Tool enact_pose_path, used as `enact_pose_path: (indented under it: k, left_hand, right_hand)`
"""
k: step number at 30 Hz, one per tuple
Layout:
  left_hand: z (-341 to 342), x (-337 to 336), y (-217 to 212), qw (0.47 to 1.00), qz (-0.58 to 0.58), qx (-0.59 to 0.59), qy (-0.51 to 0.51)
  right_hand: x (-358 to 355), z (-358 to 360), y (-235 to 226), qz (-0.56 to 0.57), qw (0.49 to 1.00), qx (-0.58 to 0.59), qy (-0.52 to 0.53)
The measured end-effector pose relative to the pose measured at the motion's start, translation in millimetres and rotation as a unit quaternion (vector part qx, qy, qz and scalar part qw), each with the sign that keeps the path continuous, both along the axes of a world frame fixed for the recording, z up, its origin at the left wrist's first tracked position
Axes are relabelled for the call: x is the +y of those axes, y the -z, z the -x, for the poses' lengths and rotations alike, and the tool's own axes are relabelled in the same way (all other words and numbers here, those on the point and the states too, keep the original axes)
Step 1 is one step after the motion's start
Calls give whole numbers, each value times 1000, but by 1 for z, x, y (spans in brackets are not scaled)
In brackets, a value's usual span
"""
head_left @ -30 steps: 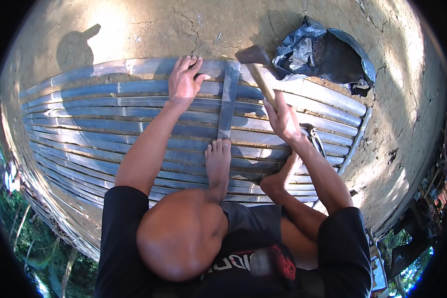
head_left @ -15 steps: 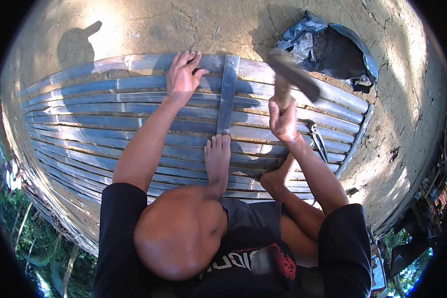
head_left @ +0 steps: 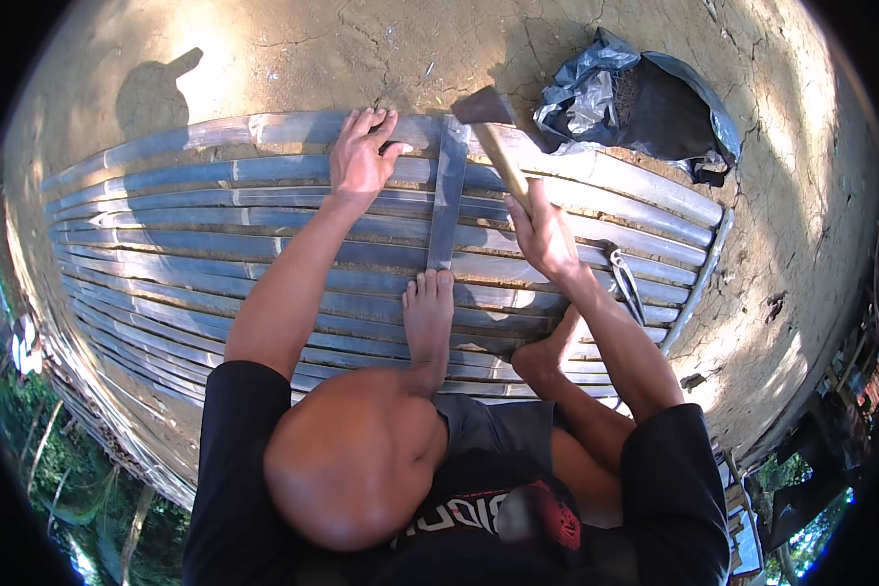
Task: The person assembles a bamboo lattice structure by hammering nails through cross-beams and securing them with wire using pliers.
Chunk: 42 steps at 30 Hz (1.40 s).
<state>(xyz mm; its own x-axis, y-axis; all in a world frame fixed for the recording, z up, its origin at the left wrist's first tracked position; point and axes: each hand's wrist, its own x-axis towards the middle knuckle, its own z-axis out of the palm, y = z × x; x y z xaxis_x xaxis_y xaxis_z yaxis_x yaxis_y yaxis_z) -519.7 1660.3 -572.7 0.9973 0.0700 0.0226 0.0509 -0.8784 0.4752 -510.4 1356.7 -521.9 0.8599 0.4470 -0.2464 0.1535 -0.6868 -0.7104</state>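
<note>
now right hand gripping hammer handle, head above crosswise slat

SITE: outdoor rural work yard | EVIDENCE: cracked bare earth ground; split bamboo slat panel laid flat; foliage at edge; direct sunlight

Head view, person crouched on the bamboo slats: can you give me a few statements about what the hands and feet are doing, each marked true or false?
1. The right hand grips a hammer by its wooden handle. True.
2. The left hand holds a pair of pliers. False: it rests flat on the bamboo slats; the pliers lie on the slats at the right.
3. A bare foot presses the near end of the cross strip. True.
4. The black plastic bag lies on the slats. False: it lies on the cracked earth beyond them.
5. The hammer head is at the far edge of the slats. True.
</note>
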Motion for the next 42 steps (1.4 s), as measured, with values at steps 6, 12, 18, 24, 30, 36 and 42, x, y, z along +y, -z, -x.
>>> enact_pose_path:
  k: [6,12,18,24,30,36,42]
  left_hand:
    - [-3,-3,-1,1000,-13,-21,14]
    - [8,3,-3,1000,-17,-17,8]
    - [2,-3,-5,1000,-1,6,1]
    - [-4,-3,-6,999,-32,-20,7]
    - [2,2,-4,1000,-16,-17,-3]
    - [-1,-2,-7,1000,-12,7,4]
    - [5,-1,-7,999,-38,-18,1]
  right_hand:
    - [-6,19,14,-54,997,-42,37]
    - [9,8,-31,-49,995,43,79]
    - [2,12,4,59,997,48,-12]
    - [4,20,-1,-160,974,-115,108]
    - [3,-7,-5,-8,998,46,51]
    - [8,16,-8,8,998,-4,65]
    - [13,8,-23,-70,992,31,105]
